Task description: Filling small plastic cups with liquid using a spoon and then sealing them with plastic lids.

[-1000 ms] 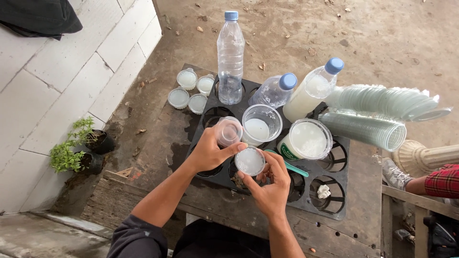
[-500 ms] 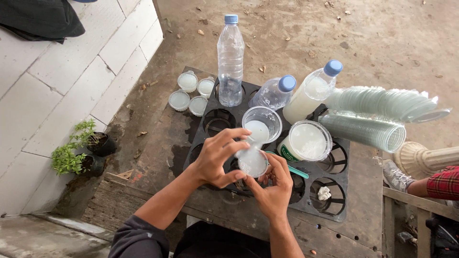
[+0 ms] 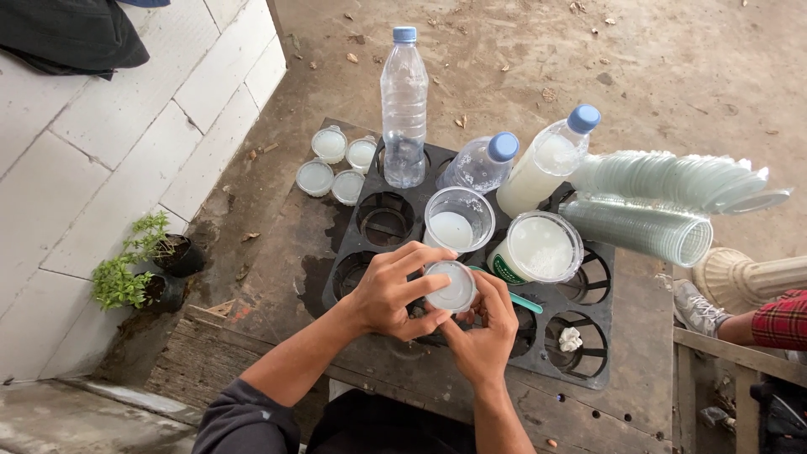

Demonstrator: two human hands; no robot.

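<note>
ahead: open cup (image 3: 459,220), tub (image 3: 540,249) block | left: tray sockets (image 3: 386,219) free

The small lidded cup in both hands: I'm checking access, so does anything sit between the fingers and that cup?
Nothing visible does. The left hand and right hand both touch the small lidded cup directly, above the black tray; the nearby open cup stands apart behind it.

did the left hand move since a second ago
Yes. The left hand came down from beside the open cup onto the small cup that the right hand holds, over the black tray.
</note>
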